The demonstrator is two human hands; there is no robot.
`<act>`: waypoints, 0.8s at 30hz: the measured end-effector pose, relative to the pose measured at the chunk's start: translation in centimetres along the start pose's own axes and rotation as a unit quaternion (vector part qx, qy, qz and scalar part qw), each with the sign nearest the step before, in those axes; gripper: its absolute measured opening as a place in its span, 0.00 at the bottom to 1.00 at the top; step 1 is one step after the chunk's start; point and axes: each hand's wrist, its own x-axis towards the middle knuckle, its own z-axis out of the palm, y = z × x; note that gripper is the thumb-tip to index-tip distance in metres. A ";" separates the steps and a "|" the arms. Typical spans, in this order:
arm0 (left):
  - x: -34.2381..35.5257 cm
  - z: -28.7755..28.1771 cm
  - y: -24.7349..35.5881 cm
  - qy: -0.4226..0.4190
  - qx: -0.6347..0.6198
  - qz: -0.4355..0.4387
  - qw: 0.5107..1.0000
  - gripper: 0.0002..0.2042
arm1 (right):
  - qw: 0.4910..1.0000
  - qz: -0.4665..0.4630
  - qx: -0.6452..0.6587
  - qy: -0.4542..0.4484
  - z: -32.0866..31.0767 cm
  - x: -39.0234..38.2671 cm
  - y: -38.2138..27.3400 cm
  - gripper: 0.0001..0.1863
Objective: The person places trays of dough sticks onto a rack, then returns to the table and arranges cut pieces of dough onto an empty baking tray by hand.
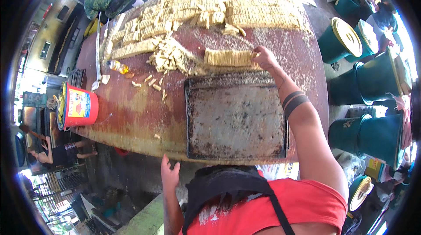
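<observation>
My right hand reaches across the table to the right end of a row of pale dough sticks. Its fingers are closed in a pinch, and what lies between them is too small to make out. The row stands packed side by side, just beyond a dark, worn baking tray. The tray lies flat near the table's front edge. Down by that edge, my left hand hangs with fingers apart and holds nothing. A loose heap of dough sticks lies left of the row.
Many more rows of sticks fill the far side of the floury table. A red bucket and a small bottle stand at the left. Green lidded barrels line the right. Other people are at the far edge and left.
</observation>
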 end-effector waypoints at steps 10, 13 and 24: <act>9.4 1.2 3.8 -0.088 0.061 0.315 0.943 0.24 | 0.977 0.048 0.191 -0.078 6.7 -21.3 -15.9 0.23; 12.6 1.4 3.5 -0.101 0.033 0.355 0.929 0.22 | 0.921 0.096 0.314 -0.209 13.4 -27.0 -19.7 0.24; 15.7 -1.2 -0.3 -0.159 0.015 0.369 0.916 0.23 | 0.974 -0.063 0.168 -0.138 22.1 -32.4 -28.9 0.18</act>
